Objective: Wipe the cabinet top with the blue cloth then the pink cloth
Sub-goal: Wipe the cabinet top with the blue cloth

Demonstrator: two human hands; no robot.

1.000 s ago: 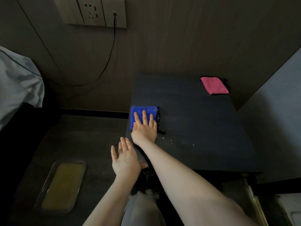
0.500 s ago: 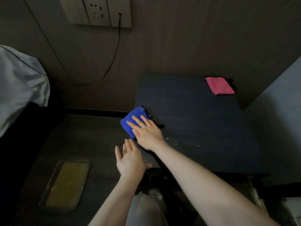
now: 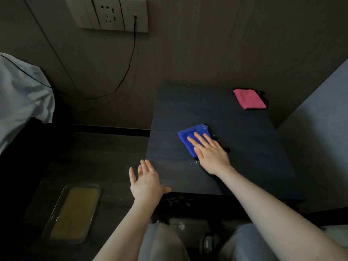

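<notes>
The blue cloth point(image 3: 190, 135) lies flat near the middle of the dark cabinet top point(image 3: 244, 151). My right hand point(image 3: 211, 151) presses on it with fingers spread, covering its near right part. A few pale specks sit on the top just left of my right wrist. The folded pink cloth point(image 3: 249, 99) rests at the far right corner of the cabinet top, untouched. My left hand point(image 3: 146, 181) hovers at the cabinet's near left corner, palm open, fingers apart, holding nothing.
A wall socket plate point(image 3: 111, 15) with a black cable point(image 3: 130, 63) hangs above left. Pale bedding point(image 3: 22, 102) fills the left edge. On the floor at lower left lies a clear tray point(image 3: 72, 211) with a yellowish inside. A light wall point(image 3: 320, 129) bounds the right.
My right hand has slid the blue cloth from the cabinet's left edge rightward to the middle of the top. My left hand has stayed by the near left corner.
</notes>
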